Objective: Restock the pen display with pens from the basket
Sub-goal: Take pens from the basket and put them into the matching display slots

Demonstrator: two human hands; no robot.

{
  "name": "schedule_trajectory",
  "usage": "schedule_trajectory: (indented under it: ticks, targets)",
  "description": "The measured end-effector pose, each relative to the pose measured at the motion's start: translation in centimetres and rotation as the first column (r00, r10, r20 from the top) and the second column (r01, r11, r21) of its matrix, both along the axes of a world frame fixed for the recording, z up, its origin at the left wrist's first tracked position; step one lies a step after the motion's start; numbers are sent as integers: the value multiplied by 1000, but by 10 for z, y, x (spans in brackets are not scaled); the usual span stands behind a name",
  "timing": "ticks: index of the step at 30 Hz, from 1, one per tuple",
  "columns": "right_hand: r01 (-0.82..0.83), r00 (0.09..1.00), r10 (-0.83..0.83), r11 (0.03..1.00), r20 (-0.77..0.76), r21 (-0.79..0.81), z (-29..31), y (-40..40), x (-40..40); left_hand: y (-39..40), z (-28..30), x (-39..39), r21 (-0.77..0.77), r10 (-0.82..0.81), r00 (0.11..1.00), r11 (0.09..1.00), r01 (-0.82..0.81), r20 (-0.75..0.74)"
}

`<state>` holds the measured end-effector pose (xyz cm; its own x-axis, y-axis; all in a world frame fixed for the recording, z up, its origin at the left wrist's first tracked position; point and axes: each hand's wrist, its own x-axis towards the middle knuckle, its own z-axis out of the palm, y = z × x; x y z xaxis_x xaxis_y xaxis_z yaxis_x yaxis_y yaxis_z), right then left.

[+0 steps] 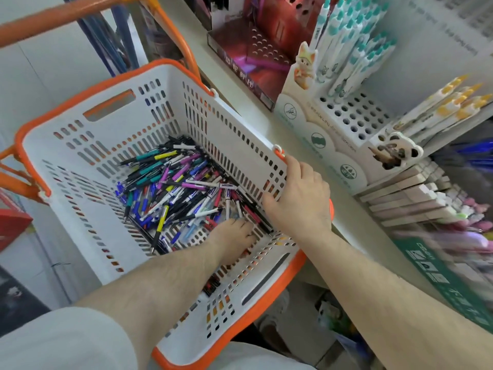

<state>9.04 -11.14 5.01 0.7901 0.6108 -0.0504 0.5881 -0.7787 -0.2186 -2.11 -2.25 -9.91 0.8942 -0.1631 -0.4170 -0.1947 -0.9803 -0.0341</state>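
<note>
Left grip (pixel 231 237) among pens (pixel 173 188) (basket (pixel 80 166))

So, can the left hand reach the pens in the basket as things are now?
Probably yes. The left hand is already down inside the basket, at the edge of the pen pile, with nothing over it. The right hand only holds the rim.

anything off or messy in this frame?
No spills or damage. Pens lie in a jumbled heap in the basket; the white display has many empty holes. Right edge is motion-blurred.
</note>
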Motion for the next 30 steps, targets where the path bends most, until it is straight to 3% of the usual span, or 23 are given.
schedule_trajectory:
  ticks: [9, 12, 14, 15, 16, 18, 19, 21, 23, 24, 27, 28, 30]
  targets:
    - [-2, 1000, 2, 1000, -9, -27, 4, 0, -2, 7, 5, 13, 19, 4, 999, 1000, -3, -50]
    - [1, 1000, -1, 999, -13, -36, 4, 1, -2, 9, 7, 20, -68, 57, 998, 996, -57, -2]
    - [2, 1000, -3, 999, -15, -32, 4, 1, -2, 11, 17, 26, -210, 240, 968, 953, -219, 77]
    - [2, 1000, -2, 1000, -16, -30, 5, 1, -2, 13, 21, 28, -332, 416, 905, 869, -368, 87]
    - [1, 1000, -1, 1000, -17, -30, 5, 1, -2, 17, 25, 30, -451, 597, 802, 726, -520, 36]
    - [0, 1000, 0, 999, -16, -35, 5, 1, -2, 25, 30, 34, -621, 829, 539, 344, -704, -152]
    - [1, 1000, -1, 999, -14, -36, 5, 1, -2, 32, 30, 36, -660, 875, 435, 200, -724, -212]
    - [1, 1000, -1, 999, -16, -38, 4, 1, -1, 47, 25, 35, -667, 924, 294, 59, -743, -245]
    - [0, 1000, -1, 999, -14, -47, 3, 1, -1, 60, 17, 28, -608, 942, 200, -5, -794, -269]
    - [1, 1000, -2, 999, -13, -52, 3, 2, 0, 64, 12, 24, -543, 947, 175, 1, -840, -269]
    - [5, 1000, -5, 998, -11, -59, 3, 3, -1, 59, -3, 7, -188, 952, 287, 264, -946, -105]
    - [3, 1000, -4, 998, -8, -62, 3, 3, -1, 55, -5, 4, -136, 948, 308, 296, -946, -82]
    - [2, 1000, -3, 997, -4, -72, 3, 3, -2, 48, -7, 1, -149, 958, 259, 241, -959, -120]
